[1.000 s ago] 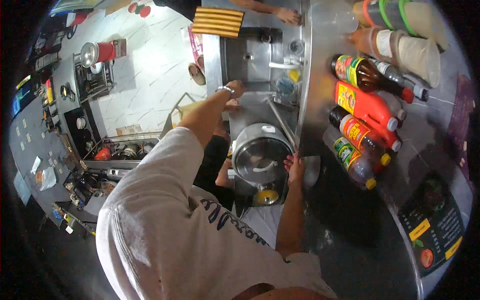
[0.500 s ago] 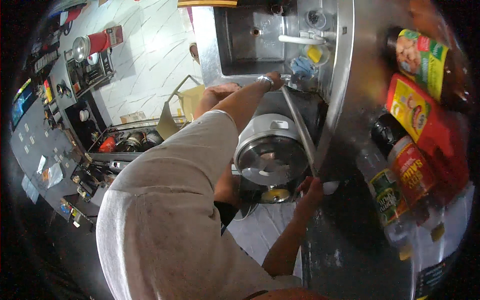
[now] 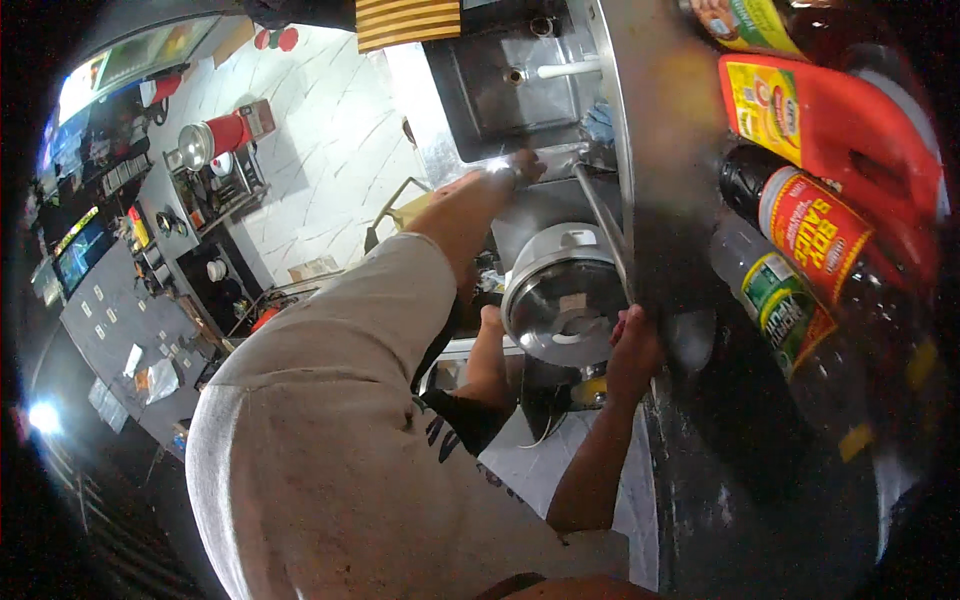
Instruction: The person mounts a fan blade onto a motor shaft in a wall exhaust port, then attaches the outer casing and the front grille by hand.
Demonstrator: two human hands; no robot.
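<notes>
My right hand (image 3: 636,345) is beside the rice cooker, its fingers curled at the lower end of a long, thin metal bar (image 3: 606,222). The bar slants up along the counter edge toward the sink. My left hand (image 3: 526,166), with a shiny band at the wrist, reaches to the near rim of the sink; its fingers are dark and blurred. Between my hands stands the white rice cooker (image 3: 575,238), its glass lid (image 3: 560,305) on. A bare leg (image 3: 487,370) shows left of the cooker.
The metal sink (image 3: 500,95) has a white faucet (image 3: 568,70) and a blue cloth (image 3: 598,122) beside it. On the dark counter at right lie a red container (image 3: 840,120), a dark sauce bottle (image 3: 815,230) and a green-labelled bottle (image 3: 775,295). A red-and-silver jug (image 3: 212,140) stands far left.
The whole view has shifted and turned a little. My left hand has drawn slightly left, away from the bar's upper end. My right hand stays by its lower end.
</notes>
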